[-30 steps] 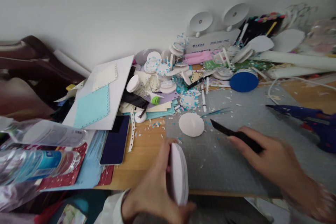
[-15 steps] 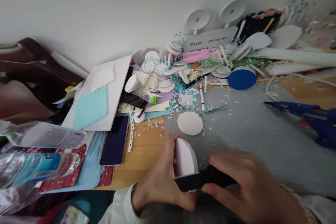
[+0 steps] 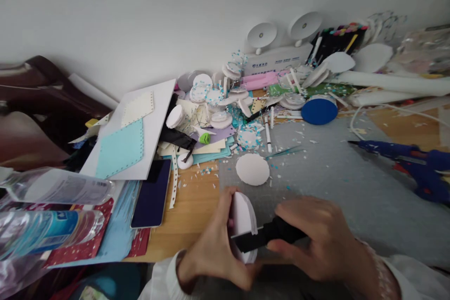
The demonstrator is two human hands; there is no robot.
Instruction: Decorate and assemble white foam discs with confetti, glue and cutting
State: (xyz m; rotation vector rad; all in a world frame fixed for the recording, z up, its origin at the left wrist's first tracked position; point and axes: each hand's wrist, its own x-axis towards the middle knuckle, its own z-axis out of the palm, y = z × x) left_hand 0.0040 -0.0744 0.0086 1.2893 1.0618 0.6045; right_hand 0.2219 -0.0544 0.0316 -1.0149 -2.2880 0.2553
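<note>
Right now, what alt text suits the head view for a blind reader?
The left hand grips a rounded white piece while the right hand holds a black knife, its blade across the piece. Beyond, a white oval lies on a gray mat, with a blue glue gun to the right.

The right hand [image 3: 316, 239], blurred, hides the rear of the black knife [image 3: 262, 234]; the blade [image 3: 242, 243] covers part of the white disc [image 3: 243, 213], the left hand [image 3: 216, 248] some of its rim. The right edge cuts off the glue gun [image 3: 415, 164], the left two bottles [image 3: 52, 229]; lettering on the white box [image 3: 277, 63] is too small to read
</note>
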